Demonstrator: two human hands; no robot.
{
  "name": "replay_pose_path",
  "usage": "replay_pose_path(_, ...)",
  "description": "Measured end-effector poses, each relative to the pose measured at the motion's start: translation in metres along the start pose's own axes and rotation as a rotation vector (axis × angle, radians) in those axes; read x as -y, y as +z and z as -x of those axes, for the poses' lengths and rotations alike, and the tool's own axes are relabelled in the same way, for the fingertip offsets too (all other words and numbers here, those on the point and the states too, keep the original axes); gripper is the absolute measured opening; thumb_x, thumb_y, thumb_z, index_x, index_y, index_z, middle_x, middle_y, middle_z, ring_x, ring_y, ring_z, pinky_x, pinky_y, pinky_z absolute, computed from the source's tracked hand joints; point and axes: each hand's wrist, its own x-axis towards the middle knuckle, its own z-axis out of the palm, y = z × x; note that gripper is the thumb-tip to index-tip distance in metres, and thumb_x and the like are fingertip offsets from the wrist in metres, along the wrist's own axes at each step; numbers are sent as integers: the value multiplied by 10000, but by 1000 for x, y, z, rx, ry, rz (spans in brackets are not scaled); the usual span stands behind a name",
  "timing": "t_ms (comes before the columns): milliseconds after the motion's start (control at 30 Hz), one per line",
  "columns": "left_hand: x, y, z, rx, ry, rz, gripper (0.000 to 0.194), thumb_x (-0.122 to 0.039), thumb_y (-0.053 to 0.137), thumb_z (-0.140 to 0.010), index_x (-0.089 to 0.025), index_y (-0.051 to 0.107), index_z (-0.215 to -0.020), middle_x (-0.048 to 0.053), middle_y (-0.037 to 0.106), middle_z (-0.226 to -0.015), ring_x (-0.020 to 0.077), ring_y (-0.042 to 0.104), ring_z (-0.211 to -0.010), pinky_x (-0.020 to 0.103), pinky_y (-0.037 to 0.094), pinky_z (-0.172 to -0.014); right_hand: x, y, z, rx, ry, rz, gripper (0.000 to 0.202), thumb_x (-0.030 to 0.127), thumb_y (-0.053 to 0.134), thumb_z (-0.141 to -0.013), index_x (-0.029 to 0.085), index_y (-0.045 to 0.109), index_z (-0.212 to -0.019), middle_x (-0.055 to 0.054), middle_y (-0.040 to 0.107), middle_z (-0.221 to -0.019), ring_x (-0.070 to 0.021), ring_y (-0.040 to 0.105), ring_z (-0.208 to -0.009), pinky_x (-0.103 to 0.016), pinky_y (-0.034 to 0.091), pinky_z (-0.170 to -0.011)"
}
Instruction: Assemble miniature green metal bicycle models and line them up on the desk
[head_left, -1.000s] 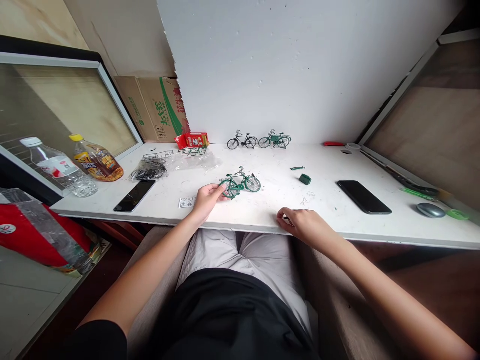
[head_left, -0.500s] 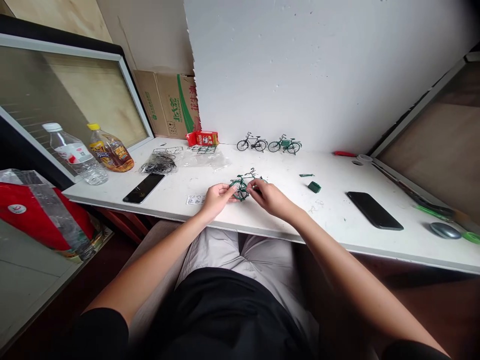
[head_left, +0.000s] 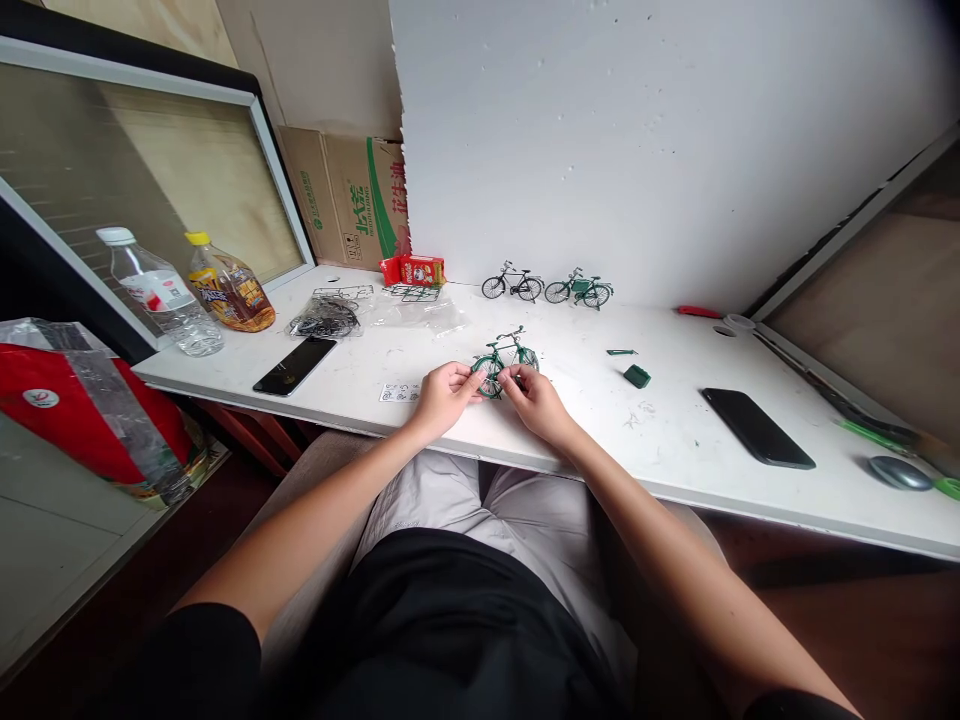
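Note:
A small green model bicycle point(head_left: 507, 350) stands upright near the front edge of the table, its handlebar on the far side. My left hand point(head_left: 445, 402) pinches its near wheel between thumb and fingers. Against the frame, just right of that wheel, the fingers of my right hand point(head_left: 537, 402) are closed; a small part between them could be hidden. A printed paper slip point(head_left: 397, 393) lies beside my left hand. To the right rest a small green box-shaped piece point(head_left: 637, 376) and a thin green strip point(head_left: 622, 352).
Two model bicycles, one black point(head_left: 513, 283) and one green point(head_left: 579, 288), stand by the wall. Bagged black parts point(head_left: 328, 316), a phone point(head_left: 295, 366) and two bottles point(head_left: 161, 300) are on the left. Another phone point(head_left: 757, 428) and a mouse point(head_left: 900, 473) lie right.
My right hand has tilted and dropped its wrist slightly, showing more of the bicycle's far wheel. My left hand keeps its pinch. The whole view has shifted a little.

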Motion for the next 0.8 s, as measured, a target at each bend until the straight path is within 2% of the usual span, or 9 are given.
replay_pose_path(133,3,-2,0,18,26,-22,509,-611,857,-774,-162,646,-888,62,768,-819,194,768,-727,330,666,-731,-2,5,2,25,-2,7,392,557,496,-1043,196,650,-1034,-103,722,-996,-227,622,-856,-343,492,-798)
replay_pose_path(600,6,-3,-1,19,44,-76,506,-640,817,-807,-177,633,-896,48,758,-812,195,774,-722,325,669,-734,-5,7,3,21,-13,16,371,530,484,-1049,201,654,-1019,-82,711,-961,-213,607,-806,-334,474,-764)
replay_pose_path(800,4,-1,1,15,71,-90,488,-629,810,-819,-183,625,-882,46,759,-819,198,775,-728,322,659,-723,-5,6,3,14,3,-1,374,541,487,-1049,206,654,-1034,-101,722,-1011,-239,626,-882,-349,489,-804)
